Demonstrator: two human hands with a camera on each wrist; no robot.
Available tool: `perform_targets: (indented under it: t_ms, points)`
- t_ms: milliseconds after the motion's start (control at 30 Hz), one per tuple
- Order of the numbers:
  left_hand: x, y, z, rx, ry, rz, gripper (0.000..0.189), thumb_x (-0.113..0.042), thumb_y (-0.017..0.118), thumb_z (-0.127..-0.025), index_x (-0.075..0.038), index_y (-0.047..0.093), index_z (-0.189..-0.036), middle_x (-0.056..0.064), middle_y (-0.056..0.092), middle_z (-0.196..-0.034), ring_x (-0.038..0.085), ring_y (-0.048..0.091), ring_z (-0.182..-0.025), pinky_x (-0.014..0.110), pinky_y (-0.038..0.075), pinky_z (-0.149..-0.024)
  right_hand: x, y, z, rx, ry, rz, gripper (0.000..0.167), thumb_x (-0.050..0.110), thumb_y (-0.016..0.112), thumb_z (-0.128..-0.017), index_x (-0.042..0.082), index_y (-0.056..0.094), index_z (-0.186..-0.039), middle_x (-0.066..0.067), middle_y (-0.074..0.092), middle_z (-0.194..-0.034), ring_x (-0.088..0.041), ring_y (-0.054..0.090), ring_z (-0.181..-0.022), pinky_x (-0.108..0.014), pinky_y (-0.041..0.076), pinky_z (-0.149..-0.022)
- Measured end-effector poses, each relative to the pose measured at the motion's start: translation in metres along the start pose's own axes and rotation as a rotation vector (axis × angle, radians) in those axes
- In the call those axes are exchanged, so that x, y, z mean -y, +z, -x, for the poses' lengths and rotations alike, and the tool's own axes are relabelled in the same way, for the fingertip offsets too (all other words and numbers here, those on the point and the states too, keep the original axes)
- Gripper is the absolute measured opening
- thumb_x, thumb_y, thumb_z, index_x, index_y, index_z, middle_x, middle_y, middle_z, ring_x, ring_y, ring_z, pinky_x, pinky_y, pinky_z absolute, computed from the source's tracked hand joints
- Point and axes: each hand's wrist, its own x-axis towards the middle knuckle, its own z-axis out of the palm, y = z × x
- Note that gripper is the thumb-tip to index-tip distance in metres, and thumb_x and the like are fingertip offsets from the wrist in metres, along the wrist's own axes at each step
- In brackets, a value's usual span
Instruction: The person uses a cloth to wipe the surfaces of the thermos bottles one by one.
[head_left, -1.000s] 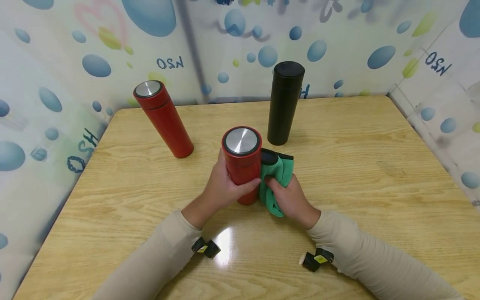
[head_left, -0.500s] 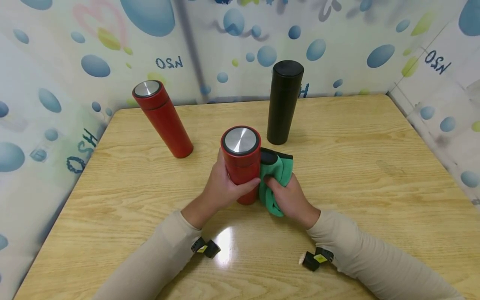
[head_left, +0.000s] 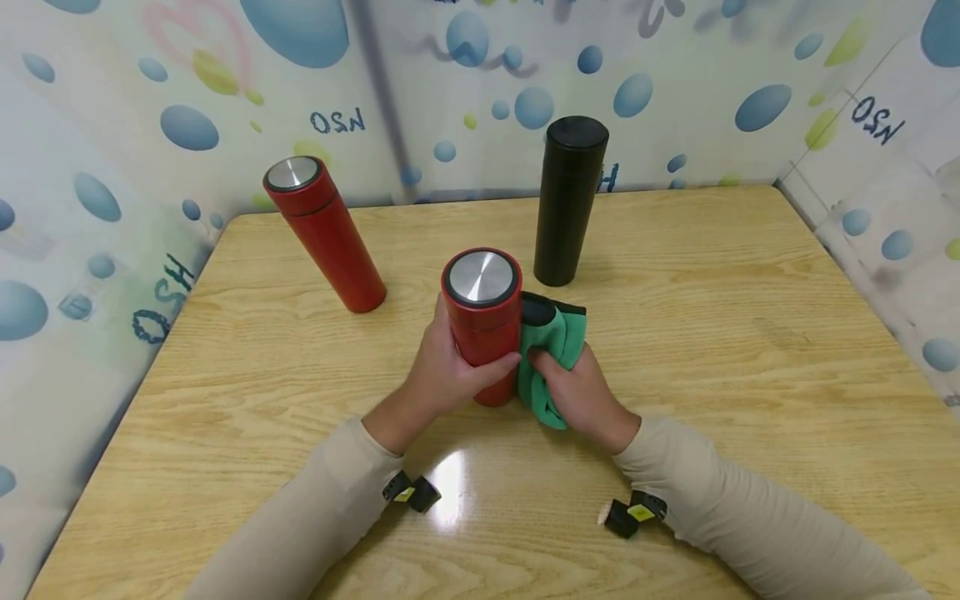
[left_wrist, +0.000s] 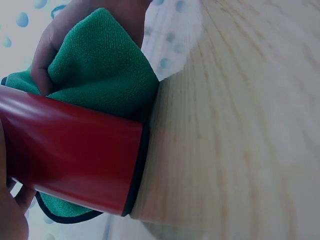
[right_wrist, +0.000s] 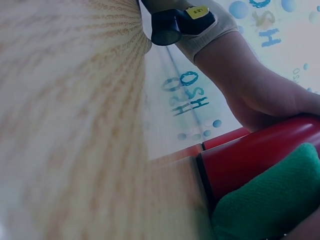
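Observation:
A red thermos flask (head_left: 486, 333) with a silver disc on its lid stands upright near the middle of the table. My left hand (head_left: 442, 367) grips it around the body from the left, thumb across the front. On its right side, my right hand (head_left: 577, 392) holds a bunched green cloth (head_left: 551, 354) with black edging against the flask. The left wrist view shows the cloth (left_wrist: 100, 70) along the flask's lower body (left_wrist: 75, 150), with an edge of it showing on the far side too. In the right wrist view a fold of cloth (right_wrist: 270, 200) overlaps the flask (right_wrist: 250, 155).
A second red thermos flask (head_left: 330, 237) stands at the back left. Behind the cloth, toward the back edge, stands a black flask (head_left: 568, 204). The wooden table (head_left: 712, 292) is bordered by patterned walls (head_left: 420, 92) at the back and sides.
The scene shifts very slightly in the head view. Both hands, the flask and the cloth keep the same places relative to one another.

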Motion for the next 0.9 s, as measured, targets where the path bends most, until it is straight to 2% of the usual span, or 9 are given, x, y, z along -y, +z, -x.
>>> perform_targets:
  t_ms: [900]
  points:
    - [0.0001, -0.0002, -0.0010, 0.006, 0.003, 0.005, 0.084, -0.011, 0.081, -0.078, -0.014, 0.030, -0.145, 0.003, 0.055, -0.137, 0.016, 0.054, -0.125, 0.041, 0.053, -0.100, -0.0012, -0.0014, -0.0039, 0.023, 0.006, -0.032, 0.022, 0.008, 0.044, -0.100, 0.001, 0.058, -0.117, -0.005, 0.059, -0.091, -0.011, 0.057, -0.072, -0.024, 0.050, -0.069]
